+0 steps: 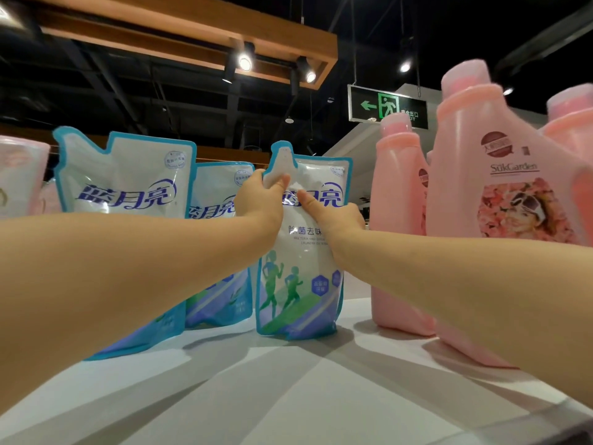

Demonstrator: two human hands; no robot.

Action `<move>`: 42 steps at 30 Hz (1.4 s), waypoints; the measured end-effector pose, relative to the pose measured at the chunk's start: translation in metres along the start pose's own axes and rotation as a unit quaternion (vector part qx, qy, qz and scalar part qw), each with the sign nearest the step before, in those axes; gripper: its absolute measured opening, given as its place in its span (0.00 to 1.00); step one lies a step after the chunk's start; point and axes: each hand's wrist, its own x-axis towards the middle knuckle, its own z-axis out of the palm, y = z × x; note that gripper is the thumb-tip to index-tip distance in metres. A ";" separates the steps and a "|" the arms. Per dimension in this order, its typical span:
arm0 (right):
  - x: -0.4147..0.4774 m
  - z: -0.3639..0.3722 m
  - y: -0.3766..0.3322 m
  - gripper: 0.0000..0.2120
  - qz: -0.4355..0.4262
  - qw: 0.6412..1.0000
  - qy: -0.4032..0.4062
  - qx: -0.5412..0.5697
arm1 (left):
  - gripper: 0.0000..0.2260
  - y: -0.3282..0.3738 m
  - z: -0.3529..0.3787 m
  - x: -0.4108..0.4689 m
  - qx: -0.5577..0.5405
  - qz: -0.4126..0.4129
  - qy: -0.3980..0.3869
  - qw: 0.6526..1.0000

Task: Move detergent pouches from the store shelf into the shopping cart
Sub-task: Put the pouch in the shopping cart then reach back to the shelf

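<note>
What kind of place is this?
Probably a shop, in the laundry aisle: identical pouches and pink bottles stand in rows on a white shelf, and a green exit sign hangs from the ceiling.

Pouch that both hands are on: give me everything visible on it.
The held pouch is a glossy soft-plastic stand-up bag, white with blue border, blue Chinese lettering and green-blue running figures low on the front. A spout tab rises at its top left. It stands upright on the white shelf. The left hand pinches the spout neck; the right hand grips its right edge, thumb on the front.
</note>
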 end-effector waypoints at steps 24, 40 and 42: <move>0.042 0.014 -0.006 0.32 -0.043 0.996 0.005 -0.077 | 0.22 0.031 -0.011 0.075 0.205 -0.100 -0.075 0.971; 0.059 0.042 0.022 0.28 0.007 0.997 0.006 -0.075 | 0.11 0.023 0.001 0.113 0.602 0.277 -0.193 0.723; 0.060 0.047 0.021 0.31 0.033 0.996 0.008 -0.084 | 0.15 0.014 -0.002 0.113 0.621 0.283 -0.195 0.704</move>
